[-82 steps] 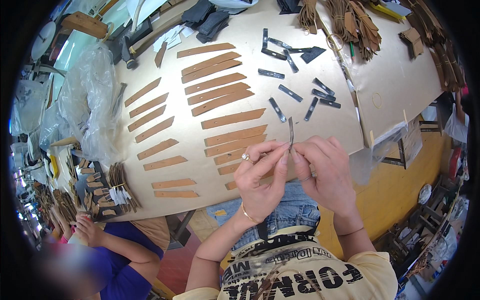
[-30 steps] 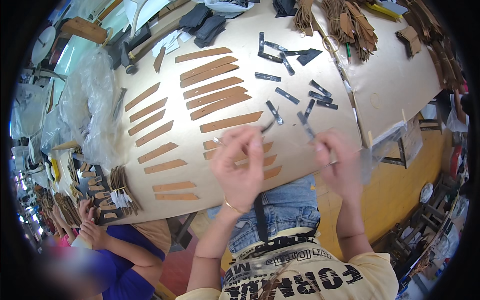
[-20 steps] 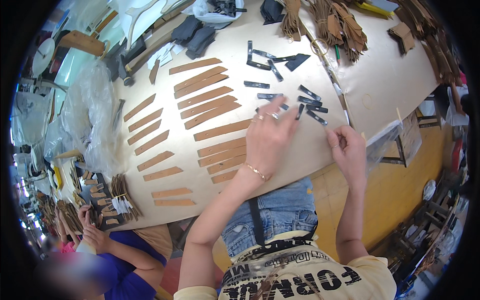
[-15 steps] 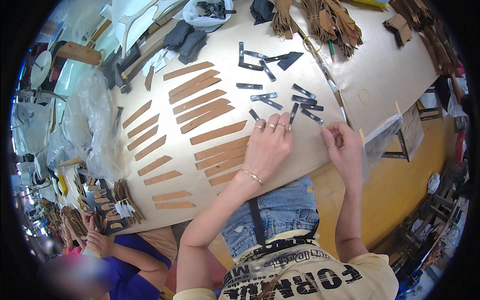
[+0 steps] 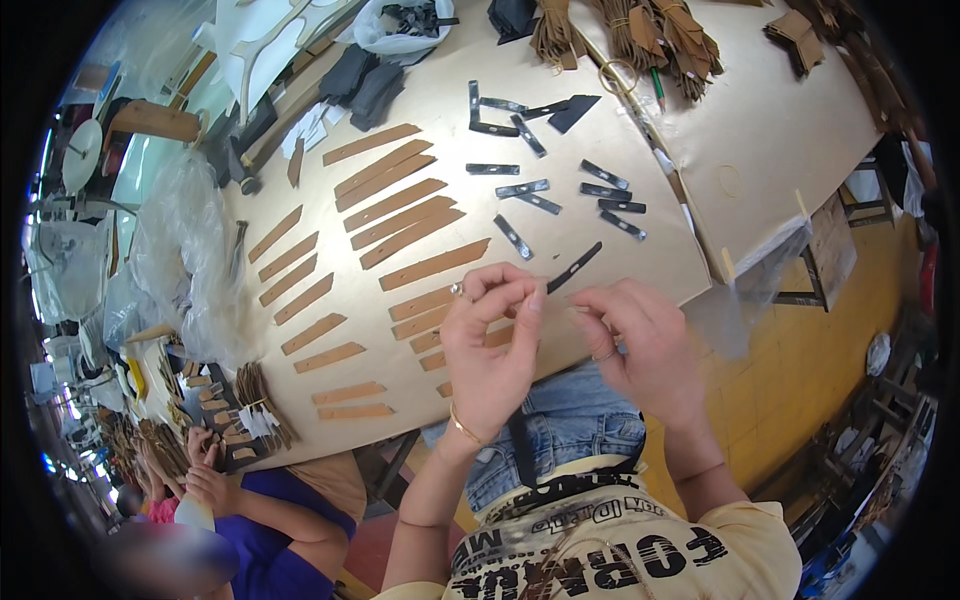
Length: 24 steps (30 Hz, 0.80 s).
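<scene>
My left hand (image 5: 492, 350) pinches a short black strip (image 5: 576, 266) by its lower end, between thumb and fingertips. The strip slants up and to the right, just above the table. Close beside it, my right hand (image 5: 640, 345) is closed with thumb and forefinger together; whatever lies between them is too small to make out. Several black strips with a shiny mark in the middle, such as this black strip (image 5: 514, 237), lie scattered beyond my hands. Brown strips (image 5: 435, 264) with slanted ends are laid out in rows left of and partly under my left hand.
Dark cut pieces (image 5: 362, 85) and a white bag (image 5: 402, 28) sit at the far side. Bundles of brown pieces (image 5: 640, 40) and a green pencil (image 5: 657, 88) lie far right. A hammer (image 5: 250, 160) and clear plastic (image 5: 185, 260) are left. Another person's hands (image 5: 205, 470) work lower left.
My left hand has lifted a black strip off the table and drawn back toward me. My right hand has moved left, up close to that strip.
</scene>
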Motion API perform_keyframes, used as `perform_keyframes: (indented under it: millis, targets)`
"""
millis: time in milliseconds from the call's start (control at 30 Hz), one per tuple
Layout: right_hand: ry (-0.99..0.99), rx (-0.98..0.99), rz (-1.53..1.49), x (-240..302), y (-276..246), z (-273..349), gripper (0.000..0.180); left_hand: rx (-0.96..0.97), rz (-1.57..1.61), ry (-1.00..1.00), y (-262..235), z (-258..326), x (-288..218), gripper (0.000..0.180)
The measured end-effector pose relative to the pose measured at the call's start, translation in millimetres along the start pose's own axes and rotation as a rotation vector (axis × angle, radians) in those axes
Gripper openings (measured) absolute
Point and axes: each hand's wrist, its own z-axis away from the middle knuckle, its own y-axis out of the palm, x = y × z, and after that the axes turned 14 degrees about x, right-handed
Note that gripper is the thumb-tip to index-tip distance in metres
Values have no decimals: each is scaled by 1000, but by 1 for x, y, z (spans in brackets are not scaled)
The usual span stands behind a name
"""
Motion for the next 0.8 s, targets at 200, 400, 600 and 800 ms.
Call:
perform_keyframes:
  millis: [200,400,600,800]
  targets:
    - [-75,88,141,15,5,-7,14,-23,-231,130,-6,19,-11,18]
    - [-90,141,171,23,7,-8,14,-51,-243,167,-10,27,-6,22]
    - [-110,135,164,31,12,-13,9,-76,-277,202,-15,32,-2,23]
    - [-120,214,183,32,15,-16,11,-91,-302,211,-21,35,2,22]
